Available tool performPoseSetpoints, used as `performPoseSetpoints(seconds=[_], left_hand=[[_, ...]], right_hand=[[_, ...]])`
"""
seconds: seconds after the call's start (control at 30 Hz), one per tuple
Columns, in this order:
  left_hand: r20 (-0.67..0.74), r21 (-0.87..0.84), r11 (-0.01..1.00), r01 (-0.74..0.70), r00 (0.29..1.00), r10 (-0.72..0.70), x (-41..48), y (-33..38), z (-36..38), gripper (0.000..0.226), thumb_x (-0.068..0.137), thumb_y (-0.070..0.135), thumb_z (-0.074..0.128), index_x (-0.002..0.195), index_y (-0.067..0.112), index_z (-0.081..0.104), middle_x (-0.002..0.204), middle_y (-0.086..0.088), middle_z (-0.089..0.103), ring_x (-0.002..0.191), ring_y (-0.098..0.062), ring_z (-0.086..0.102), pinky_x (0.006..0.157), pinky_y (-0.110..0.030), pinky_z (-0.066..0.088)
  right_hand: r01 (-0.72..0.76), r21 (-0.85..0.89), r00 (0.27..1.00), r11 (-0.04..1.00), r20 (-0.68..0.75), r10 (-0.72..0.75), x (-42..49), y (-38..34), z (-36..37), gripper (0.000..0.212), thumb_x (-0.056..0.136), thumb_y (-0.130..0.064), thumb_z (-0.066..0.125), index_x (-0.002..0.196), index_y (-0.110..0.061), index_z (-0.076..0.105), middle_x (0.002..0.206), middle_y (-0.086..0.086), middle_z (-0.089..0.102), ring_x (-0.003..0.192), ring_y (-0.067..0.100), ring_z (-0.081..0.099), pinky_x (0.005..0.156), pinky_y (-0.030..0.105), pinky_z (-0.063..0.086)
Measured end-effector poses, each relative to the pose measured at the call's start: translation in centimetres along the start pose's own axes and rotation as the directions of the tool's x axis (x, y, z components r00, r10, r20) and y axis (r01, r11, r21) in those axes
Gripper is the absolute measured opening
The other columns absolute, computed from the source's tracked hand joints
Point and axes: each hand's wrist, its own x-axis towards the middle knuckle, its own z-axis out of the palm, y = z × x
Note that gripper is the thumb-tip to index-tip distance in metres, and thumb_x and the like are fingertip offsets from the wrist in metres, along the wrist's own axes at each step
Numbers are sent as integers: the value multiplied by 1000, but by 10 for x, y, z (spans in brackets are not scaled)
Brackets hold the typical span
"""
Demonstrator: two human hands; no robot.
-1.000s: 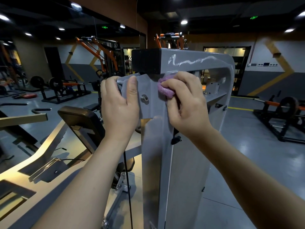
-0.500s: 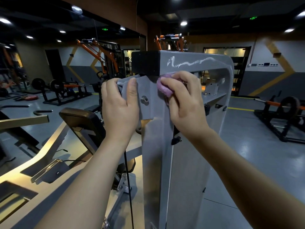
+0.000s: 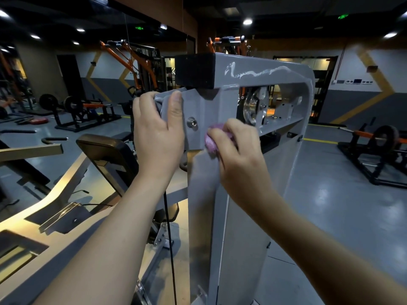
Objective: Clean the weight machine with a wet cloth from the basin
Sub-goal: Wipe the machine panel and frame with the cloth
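Observation:
The grey weight machine [image 3: 259, 75] stands upright in front of me, with wet streaks along its top bar. My left hand [image 3: 157, 133] grips the grey bracket at the machine's upper left, thumb lying along its face beside a bolt [image 3: 192, 123]. My right hand [image 3: 240, 155] holds a bunched purple cloth [image 3: 211, 142] and presses it against the front edge of the upright column, below the bracket. Most of the cloth is hidden under my fingers. No basin is in view.
A black padded seat [image 3: 105, 155] and a gold frame arm [image 3: 61, 194] lie to the lower left. A black cable [image 3: 169, 238] hangs beside the column. A pulley [image 3: 252, 108] sits inside the frame. Barbell racks [image 3: 378, 150] stand on the grey floor at the right.
My right hand has slid the purple cloth down from just under the top bar to the column edge below the bracket. My left hand has kept its grip on the bracket.

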Motion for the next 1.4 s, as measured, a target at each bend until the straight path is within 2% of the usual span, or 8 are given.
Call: performPoseSetpoints(seconds=[0.27, 0.47, 0.63, 0.77, 0.93, 1.03, 1.2, 1.4], left_hand=[[46, -1, 1000, 27, 999, -27, -1, 7, -5, 36, 108, 46, 46, 113, 11, 53, 110, 2, 47, 89, 11, 48, 72, -3, 37], [144, 47, 997, 65, 987, -71, 1, 11, -16, 47, 107, 52, 40, 132, 13, 51, 117, 6, 41, 98, -5, 48, 69, -6, 33], [149, -11, 988, 155, 977, -152, -16, 6, -27, 50, 105, 50, 48, 142, 16, 46, 124, 6, 39, 102, 0, 48, 76, -4, 38], [138, 5, 980, 200, 970, -199, -44, -8, -36, 50, 103, 47, 56, 142, 16, 48, 124, 3, 43, 100, 5, 47, 81, 1, 36], [221, -24, 959, 281, 937, -269, -68, -23, -39, 50, 100, 47, 61, 139, 18, 50, 119, 4, 44, 98, -3, 51, 82, -2, 39], [220, -40, 957, 288, 937, -272, -65, -23, -37, 51, 99, 48, 61, 139, 18, 50, 123, 3, 48, 104, -3, 54, 85, -4, 40], [186, -94, 951, 294, 944, -273, -58, -26, -28, 49, 99, 53, 58, 132, 17, 52, 122, -2, 60, 109, -12, 60, 96, -34, 52], [184, -105, 949, 298, 943, -276, -61, -26, -26, 50, 100, 52, 58, 134, 16, 52, 125, -1, 59, 112, -10, 59, 96, -27, 50]], right_hand=[[-12, 51, 986, 999, 167, 3, -88, -15, 21, 19, 90, 2, 67, 108, -4, 72, 126, 12, 46, 108, 31, 51, 103, 41, 46], [-146, 148, 989, 978, -4, 148, 10, -8, -8, 16, 101, -9, 65, 115, -5, 71, 121, 11, 54, 107, 21, 47, 93, 7, 31], [-114, 68, 993, 991, 28, 112, -24, -10, 6, 17, 100, -8, 67, 115, -5, 73, 120, 17, 59, 101, 29, 51, 87, 22, 42], [-128, 138, 987, 982, 114, 112, -100, -12, 19, 16, 101, -17, 66, 113, -9, 73, 118, 1, 61, 101, 15, 55, 82, 24, 46], [-43, 114, 958, 993, 285, 9, -173, -27, 28, 26, 104, -8, 49, 118, -4, 70, 116, 14, 55, 103, 31, 56, 90, 35, 54], [-20, 105, 945, 994, 328, -16, -154, -27, 23, 16, 94, -4, 65, 108, -8, 70, 112, 11, 54, 96, 28, 53, 82, 33, 52], [-69, 72, 997, 995, 51, 66, -58, -14, 10, 16, 104, -16, 62, 107, -5, 73, 108, 11, 61, 91, 26, 54, 74, 29, 45], [-100, 138, 995, 985, 34, 96, -105, -14, 27, 12, 98, -8, 69, 107, -5, 76, 115, 14, 60, 92, 29, 56, 82, 29, 49]])
